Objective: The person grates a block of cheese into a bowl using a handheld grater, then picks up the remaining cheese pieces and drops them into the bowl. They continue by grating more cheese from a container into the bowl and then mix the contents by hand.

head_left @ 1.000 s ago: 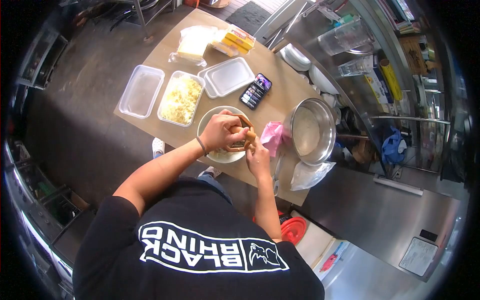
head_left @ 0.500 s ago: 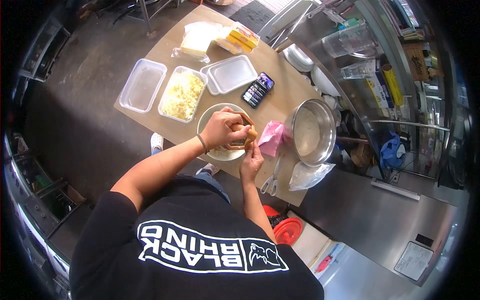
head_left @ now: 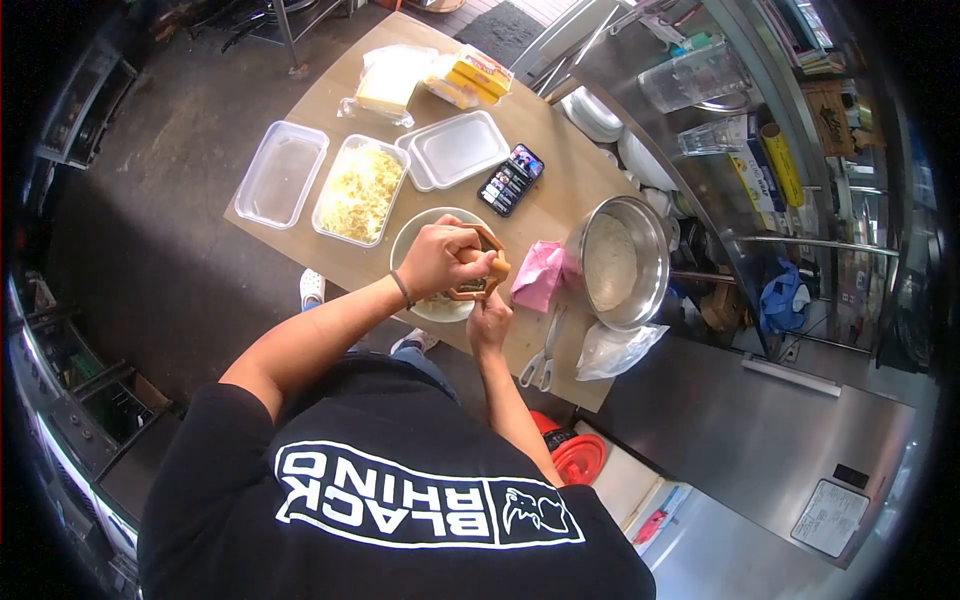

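Observation:
Over a pale bowl (head_left: 404, 246), my left hand (head_left: 440, 254) is closed around the tan, knob-like top of a brown-rimmed angular tool (head_left: 466, 294) with a dark middle. I cannot make out its exact kind. My right hand (head_left: 490, 318) grips the tool's near right edge with closed fingers. Pale bits lie in the bowl beneath, mostly hidden by my hands. Just left of the bowl stands a clear tub (head_left: 319, 222) heaped with pale yellow shreds (head_left: 360, 188). A crumpled pink packet (head_left: 538, 276) sits to the right of my right hand.
An uncovered clear tub (head_left: 282, 175), stacked lids (head_left: 462, 148), a phone (head_left: 511, 180), a wrapped pale block (head_left: 385, 90) and a yellow box (head_left: 478, 74) occupy the table. Toward the right are a steel bowl of flour-like powder (head_left: 610, 262), scissors (head_left: 540, 365) and a plastic bag (head_left: 615, 350).
My right hand has shifted slightly up and left against the tool. My left hand keeps its grip; the whole view has moved a little.

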A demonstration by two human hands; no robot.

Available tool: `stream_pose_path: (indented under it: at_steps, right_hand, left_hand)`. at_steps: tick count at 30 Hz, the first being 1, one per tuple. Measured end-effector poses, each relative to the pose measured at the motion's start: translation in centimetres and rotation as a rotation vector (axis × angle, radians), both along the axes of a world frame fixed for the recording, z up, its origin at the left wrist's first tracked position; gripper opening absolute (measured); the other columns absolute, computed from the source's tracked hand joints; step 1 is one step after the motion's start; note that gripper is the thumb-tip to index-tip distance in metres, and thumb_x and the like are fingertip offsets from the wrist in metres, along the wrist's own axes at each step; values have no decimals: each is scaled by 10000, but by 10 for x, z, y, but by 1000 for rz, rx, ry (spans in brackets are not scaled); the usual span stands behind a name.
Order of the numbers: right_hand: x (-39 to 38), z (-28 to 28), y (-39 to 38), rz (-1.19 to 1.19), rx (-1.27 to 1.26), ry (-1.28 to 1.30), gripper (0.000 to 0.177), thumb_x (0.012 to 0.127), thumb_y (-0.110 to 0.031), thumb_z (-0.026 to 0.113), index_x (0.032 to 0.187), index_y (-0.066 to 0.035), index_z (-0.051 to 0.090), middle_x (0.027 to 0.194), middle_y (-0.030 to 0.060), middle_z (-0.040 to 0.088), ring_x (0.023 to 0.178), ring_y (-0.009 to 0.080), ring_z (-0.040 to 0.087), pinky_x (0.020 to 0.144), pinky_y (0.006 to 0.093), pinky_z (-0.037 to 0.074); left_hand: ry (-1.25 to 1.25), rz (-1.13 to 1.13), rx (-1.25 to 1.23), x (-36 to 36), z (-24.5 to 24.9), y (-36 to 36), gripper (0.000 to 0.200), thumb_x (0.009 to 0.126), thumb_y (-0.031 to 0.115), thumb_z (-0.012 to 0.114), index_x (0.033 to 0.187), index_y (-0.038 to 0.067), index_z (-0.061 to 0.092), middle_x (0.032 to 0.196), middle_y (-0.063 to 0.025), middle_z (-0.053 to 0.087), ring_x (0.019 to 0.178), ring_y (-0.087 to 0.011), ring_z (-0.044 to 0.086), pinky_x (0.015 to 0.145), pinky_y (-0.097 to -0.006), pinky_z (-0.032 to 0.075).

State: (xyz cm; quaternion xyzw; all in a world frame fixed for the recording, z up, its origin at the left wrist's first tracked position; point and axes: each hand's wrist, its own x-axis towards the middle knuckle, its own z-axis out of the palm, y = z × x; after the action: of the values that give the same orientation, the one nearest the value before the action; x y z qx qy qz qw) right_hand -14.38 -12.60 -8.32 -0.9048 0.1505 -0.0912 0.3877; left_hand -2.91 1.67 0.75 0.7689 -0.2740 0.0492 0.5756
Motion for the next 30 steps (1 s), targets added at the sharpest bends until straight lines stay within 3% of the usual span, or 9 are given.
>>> stream_pose_path:
  at_steps: [4, 6, 7, 9, 14, 17, 21, 23, 30]
  right_hand:
    - [4, -13, -13, 75, -157, 216, 242, 891, -78, 480, 1093, 5, 586, 855, 209, 648, 771, 314, 650, 686, 369, 483]
    - [15, -10, -17, 24, 481, 229, 281, 894, -81, 475, 1156, -40, 566, 905, 103, 659, 813, 253, 640, 745, 346, 492]
    - [21, -4, -16, 26, 483, 227, 281, 894, -81, 475, 1156, -40, 566, 905, 103, 659, 813, 253, 640, 745, 346, 492]
    - [29, 10, -16, -252, 1288, 184, 365, 905, -111, 493, 1269, -87, 480, 1074, 48, 590, 960, 190, 588, 830, 325, 480]
    - [27, 12, -18, -144, 1202, 269, 440, 925, -84, 478, 1344, -27, 357, 1235, 106, 492, 1111, 169, 508, 912, 309, 440]
    - [19, 43, -3, -249, 1262, -55, 420, 933, -46, 451, 1340, 14, 364, 1198, 110, 525, 1096, 177, 521, 925, 297, 431]
    - [6, 48, 14, -240, 948, -204, 362, 928, -15, 441, 1287, 35, 450, 1177, 123, 561, 1081, 165, 527, 938, 283, 405]
    - [0, 24, 16, -211, 441, -220, 332, 915, -2, 452, 1240, 18, 515, 1178, 97, 571, 1081, 167, 528, 938, 291, 401]
    - [0, 0, 19, -109, 141, -315, 354, 848, 52, 469, 1188, 1, 557, 1137, 196, 604, 1013, 285, 616, 842, 357, 474]
  left_hand:
    - [-39, 16, -34, 1, -2, -2, 195, 705, 214, 707, 657, 45, 620, 652, -90, 606, 634, -253, 565, 639, -322, 482]
    - [-52, 30, -56, 1, -2, -2, 179, 679, 178, 722, 650, 35, 618, 618, -101, 583, 626, -248, 550, 581, -325, 483]
    - [-39, 20, -50, 1, -2, -1, 183, 681, 181, 722, 648, 35, 617, 619, -101, 583, 628, -249, 549, 585, -326, 482]
    - [-26, 9, -45, 1, -3, -1, 186, 683, 184, 721, 647, 35, 616, 620, -101, 584, 629, -250, 548, 589, -326, 481]
    - [-19, 11, -38, 1, -6, -1, 188, 689, 192, 722, 649, 38, 622, 628, -100, 591, 638, -249, 550, 593, -326, 479]
    - [-47, -7, -44, 2, -5, 0, 182, 687, 188, 724, 651, 39, 625, 624, -100, 591, 632, -250, 551, 588, -325, 479]
    - [-17, 19, -59, 0, -3, -1, 179, 685, 184, 725, 650, 41, 625, 621, -100, 590, 632, -253, 554, 587, -324, 480]
    - [-24, 20, -58, 1, -4, -1, 181, 682, 183, 726, 645, 40, 622, 618, -100, 588, 632, -254, 556, 591, -321, 481]
    - [-45, 11, -51, 2, -8, -2, 183, 678, 181, 725, 642, 34, 621, 616, -107, 583, 626, -257, 559, 604, -322, 487]
